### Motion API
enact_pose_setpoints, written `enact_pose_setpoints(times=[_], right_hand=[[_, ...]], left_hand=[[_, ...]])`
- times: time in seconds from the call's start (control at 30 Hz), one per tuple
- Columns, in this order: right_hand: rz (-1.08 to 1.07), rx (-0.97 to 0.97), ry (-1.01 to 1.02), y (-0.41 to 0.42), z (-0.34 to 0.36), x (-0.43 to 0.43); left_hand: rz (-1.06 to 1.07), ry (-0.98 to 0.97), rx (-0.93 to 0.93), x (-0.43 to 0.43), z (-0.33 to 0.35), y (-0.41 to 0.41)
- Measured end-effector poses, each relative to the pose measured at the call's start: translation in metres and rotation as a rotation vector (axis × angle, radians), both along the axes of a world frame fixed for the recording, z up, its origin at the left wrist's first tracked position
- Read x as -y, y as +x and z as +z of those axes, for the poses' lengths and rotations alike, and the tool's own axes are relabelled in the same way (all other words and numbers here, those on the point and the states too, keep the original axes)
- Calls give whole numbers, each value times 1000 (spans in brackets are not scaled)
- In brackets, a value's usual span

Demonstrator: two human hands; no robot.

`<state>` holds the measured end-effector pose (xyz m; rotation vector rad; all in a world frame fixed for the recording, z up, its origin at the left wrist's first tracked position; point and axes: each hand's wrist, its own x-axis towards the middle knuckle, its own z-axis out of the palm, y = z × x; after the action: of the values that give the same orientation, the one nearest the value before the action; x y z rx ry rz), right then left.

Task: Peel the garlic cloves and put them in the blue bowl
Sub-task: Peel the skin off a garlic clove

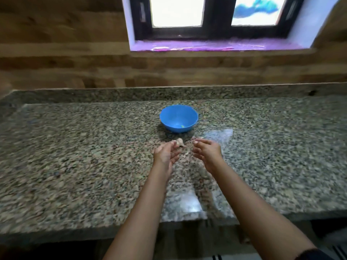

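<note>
We are working at an early stage of the task, as far as we can judge. Our left hand (166,153) is holding a pale piece of garlic (179,142) at its fingertips, its grip clamped on it just above the granite tabletop (93,147). Our right hand (206,151) is reaching in from the other side, close to the garlic but apart from it. Its fingers are loosely bent, and the blur is keeping us from telling whether its grip is pinching a shred of skin or holding nothing.

The blue bowl (174,119) is standing on the tabletop just beyond both hands, upright and within easy reach. We are seeing only one small greenish-yellow speck (182,126) near its bottom, too small to name, and no clear peeled cloves inside. A few pale scraps (185,154) are lying on the tabletop between the hands; they may be skin, though they are blurred.

So we are judging the peeling as under way, with dropping cloves into the bowl not yet done.
</note>
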<state>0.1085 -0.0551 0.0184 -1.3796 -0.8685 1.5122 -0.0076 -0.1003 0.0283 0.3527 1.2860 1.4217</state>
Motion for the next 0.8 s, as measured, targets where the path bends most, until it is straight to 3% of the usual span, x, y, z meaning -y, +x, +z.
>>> enact_pose_setpoints(times=[0.33, 0.7, 0.8], right_hand=[[85, 343, -92, 36, -40, -93], [230, 788, 42, 13, -41, -125], [244, 825, 43, 10, -41, -124]], left_hand=[[111, -115, -117, -62, -24, 27], [231, -197, -253, -90, -41, 7], [222, -191, -247, -91, -42, 4]])
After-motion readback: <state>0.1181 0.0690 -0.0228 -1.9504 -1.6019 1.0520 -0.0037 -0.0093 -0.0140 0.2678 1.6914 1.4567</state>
